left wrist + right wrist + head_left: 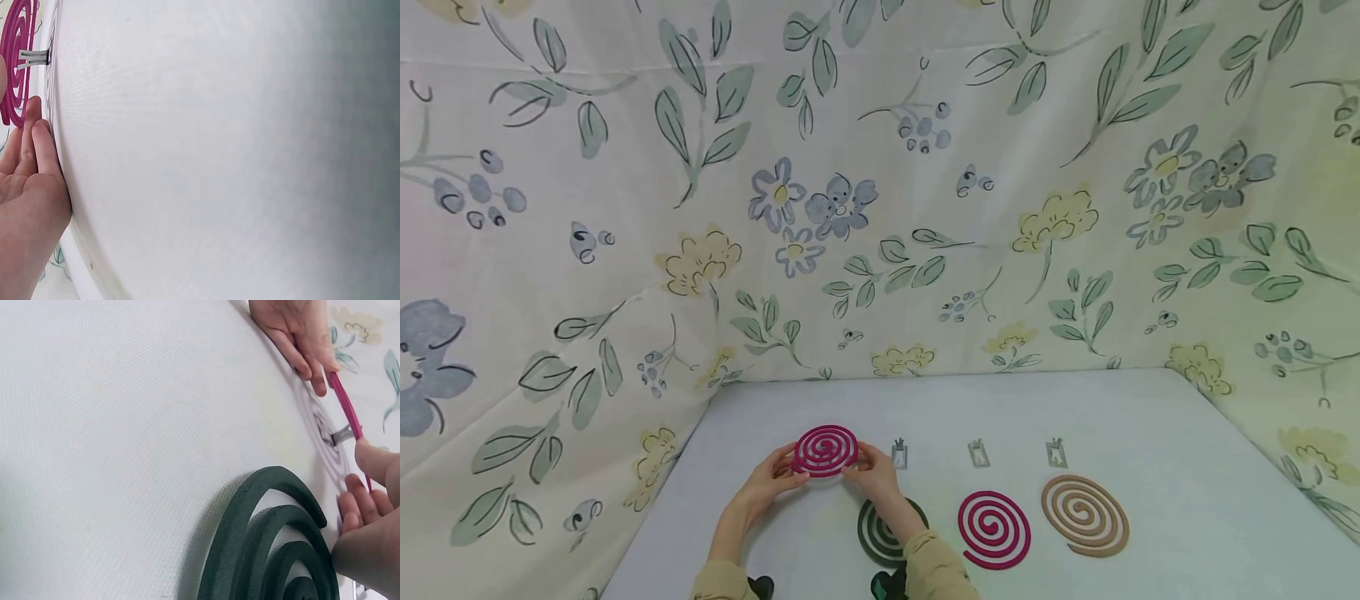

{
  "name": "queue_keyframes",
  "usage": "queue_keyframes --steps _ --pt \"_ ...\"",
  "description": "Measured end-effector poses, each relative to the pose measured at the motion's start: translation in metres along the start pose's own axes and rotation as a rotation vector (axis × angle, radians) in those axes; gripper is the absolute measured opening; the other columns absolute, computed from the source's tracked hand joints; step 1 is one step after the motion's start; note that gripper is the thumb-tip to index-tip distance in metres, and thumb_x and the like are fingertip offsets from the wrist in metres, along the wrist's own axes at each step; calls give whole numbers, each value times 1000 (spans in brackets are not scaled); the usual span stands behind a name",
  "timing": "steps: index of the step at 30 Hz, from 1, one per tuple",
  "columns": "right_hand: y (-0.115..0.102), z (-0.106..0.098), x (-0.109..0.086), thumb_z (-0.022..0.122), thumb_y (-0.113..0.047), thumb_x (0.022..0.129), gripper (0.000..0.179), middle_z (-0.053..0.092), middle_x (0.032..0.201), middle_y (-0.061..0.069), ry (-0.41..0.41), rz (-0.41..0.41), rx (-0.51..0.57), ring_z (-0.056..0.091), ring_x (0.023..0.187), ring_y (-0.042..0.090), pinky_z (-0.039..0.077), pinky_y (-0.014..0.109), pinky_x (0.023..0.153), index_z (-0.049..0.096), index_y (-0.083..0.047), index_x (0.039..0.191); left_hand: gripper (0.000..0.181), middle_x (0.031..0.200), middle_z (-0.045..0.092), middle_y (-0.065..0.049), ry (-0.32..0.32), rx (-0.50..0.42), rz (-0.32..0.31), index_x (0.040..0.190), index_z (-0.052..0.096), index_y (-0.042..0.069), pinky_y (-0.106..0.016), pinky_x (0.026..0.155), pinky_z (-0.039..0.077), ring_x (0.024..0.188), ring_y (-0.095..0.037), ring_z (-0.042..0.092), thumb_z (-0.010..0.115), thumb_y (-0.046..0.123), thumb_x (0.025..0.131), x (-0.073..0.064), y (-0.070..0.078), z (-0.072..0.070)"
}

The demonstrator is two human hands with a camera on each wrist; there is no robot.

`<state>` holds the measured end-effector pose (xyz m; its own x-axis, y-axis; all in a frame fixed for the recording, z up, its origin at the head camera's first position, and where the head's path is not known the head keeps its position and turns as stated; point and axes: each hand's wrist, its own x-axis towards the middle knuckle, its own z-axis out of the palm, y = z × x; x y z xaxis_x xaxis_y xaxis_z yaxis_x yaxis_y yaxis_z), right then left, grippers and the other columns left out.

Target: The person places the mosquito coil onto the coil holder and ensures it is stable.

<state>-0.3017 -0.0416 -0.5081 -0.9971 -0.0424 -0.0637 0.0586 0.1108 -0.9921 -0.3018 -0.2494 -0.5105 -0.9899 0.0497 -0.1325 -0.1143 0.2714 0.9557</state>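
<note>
A cream fabric backdrop printed with leaves and flowers (895,192) is hung around a white cloth-like tabletop (1120,425). By the left hand (772,479) and the right hand (876,482), opposite edges of a raised magenta spiral coil (826,448) are pinched, thumbs above and fingers beneath. On the tabletop, a tan spiral coil (1081,510) is laid at the right, a second magenta spiral coil (992,528) beside it, and a dark green spiral coil (278,515) partly covered by the right forearm. A small upright grey metal clip (343,435) is seen at the raised coil; whether it is touched cannot be told. Three flat silver-grey metal pieces (978,453) are set in a row beyond the coils.
</note>
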Motion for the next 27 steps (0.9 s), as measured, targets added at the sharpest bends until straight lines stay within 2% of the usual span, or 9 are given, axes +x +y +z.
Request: queue_keyframes --steps 27 --pt "1 1 2 73 -4 79 53 64 106 16 18 -4 -16 46 82 16 39 23 65 54 4 128 76 136 47 -25 -6 -9 -1 142 35 0 -51 110 31 127 -36 42 76 13 79 4 -6 -1"
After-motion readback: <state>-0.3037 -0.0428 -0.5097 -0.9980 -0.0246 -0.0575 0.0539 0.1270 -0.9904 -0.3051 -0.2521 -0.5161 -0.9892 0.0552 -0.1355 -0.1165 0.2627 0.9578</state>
